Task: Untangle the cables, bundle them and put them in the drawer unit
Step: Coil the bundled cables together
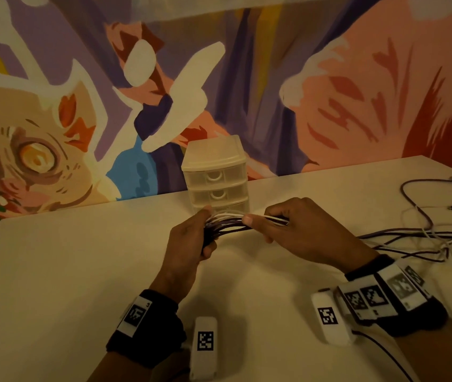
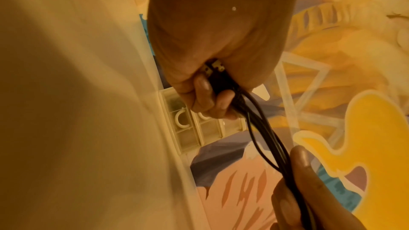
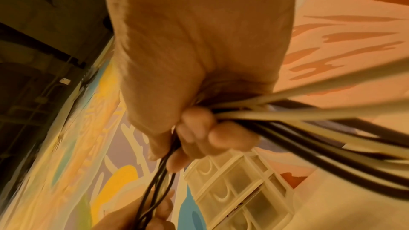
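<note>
Running left to right between your hands, the gathered hank of thin black and white cables (image 1: 229,223) hangs just above the white table (image 1: 54,271), its long axis crosswise to you. Your left hand (image 1: 189,241) is curled round the plug end — metal connectors peek from the fist in the left wrist view. Your right hand (image 1: 296,230) pinches the strands, whose loose tails (image 1: 423,238) trail off to the right, unsorted. The small translucent three-drawer plastic unit (image 1: 216,175) stands directly behind the hank — drawers closed, both hands about equally near.
</note>
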The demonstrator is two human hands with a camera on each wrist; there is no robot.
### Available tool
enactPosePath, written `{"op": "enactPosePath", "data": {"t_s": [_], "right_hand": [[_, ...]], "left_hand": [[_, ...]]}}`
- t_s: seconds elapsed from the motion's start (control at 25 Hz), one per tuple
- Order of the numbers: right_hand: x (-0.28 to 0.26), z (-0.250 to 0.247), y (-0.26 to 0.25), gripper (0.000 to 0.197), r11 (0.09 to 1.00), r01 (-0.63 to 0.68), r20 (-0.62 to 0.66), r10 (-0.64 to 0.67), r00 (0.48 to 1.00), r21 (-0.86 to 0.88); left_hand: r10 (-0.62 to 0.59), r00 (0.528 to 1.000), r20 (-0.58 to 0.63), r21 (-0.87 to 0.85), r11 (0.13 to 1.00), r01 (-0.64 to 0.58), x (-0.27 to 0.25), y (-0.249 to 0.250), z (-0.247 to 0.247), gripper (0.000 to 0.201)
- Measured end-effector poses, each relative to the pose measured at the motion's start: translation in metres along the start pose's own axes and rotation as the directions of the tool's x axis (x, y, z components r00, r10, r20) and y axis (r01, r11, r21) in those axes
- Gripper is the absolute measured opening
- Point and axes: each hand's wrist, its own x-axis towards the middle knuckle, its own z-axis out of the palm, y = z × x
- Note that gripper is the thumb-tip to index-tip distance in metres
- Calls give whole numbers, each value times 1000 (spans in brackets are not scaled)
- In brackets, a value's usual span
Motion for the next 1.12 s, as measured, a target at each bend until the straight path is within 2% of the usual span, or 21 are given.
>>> {"op": "enactPosePath", "data": {"t_s": [0.08,0.16,0.24,0.32,0.36,0.44,0.52,0.56,0.64,0.68,0.72,0.8,0.88,1.0,1.04,1.12], "right_hand": [[1,2,2,73,999,7,-14,-8,1000,-32],[2,1,0,71,999,10,-34,-12,999,-41],[2,-4,-1,69,999,20,-34,-21,999,-43],[1,-7,-2,69,998,29,8,-29,1000,-62],[1,-7,-2,69,997,33,37,-30,999,-75],[2,-5,-2,70,995,49,87,-42,995,-81],[3,-3,-3,67,994,80,113,-71,991,-72],[2,-4,-5,62,994,92,120,-84,989,-62],[1,-7,-9,55,995,96,129,-93,987,-23],[0,-9,-10,58,997,81,127,-81,989,2],[-2,-9,-10,61,998,61,115,-62,991,18],[-4,-10,-7,68,999,29,89,-30,996,19],[-2,-9,-3,74,1000,-13,70,12,997,8],[2,-13,5,80,995,-44,55,39,998,93],[2,-15,10,81,988,-62,75,52,996,143],[-1,-14,18,78,976,-72,123,47,991,206]], "left_hand": [[41,999,10,34,999,-41,1,-1,-1,38],[69,997,31,67,995,-71,3,-1,-4,34],[32,993,109,111,993,-45,4,0,-12,33],[-49,974,223,177,984,9,4,6,-25,41],[-55,964,261,260,966,-15,7,11,-33,47],[25,969,246,427,895,-131,14,29,-41,57],[99,958,270,407,890,-206,24,50,-29,70],[70,939,336,367,909,-199,27,56,-15,80],[-94,864,495,317,945,-79,21,63,19,103],[-161,821,548,296,955,-10,17,61,32,113],[-207,801,562,287,957,46,14,54,40,116],[-278,802,529,313,942,120,10,41,45,101],[-296,804,515,277,946,171,7,32,45,84],[-170,900,402,71,985,154,1,25,41,61],[-126,931,342,-3,991,135,-2,21,40,58],[-72,964,258,-97,990,100,-9,16,39,55]]}}
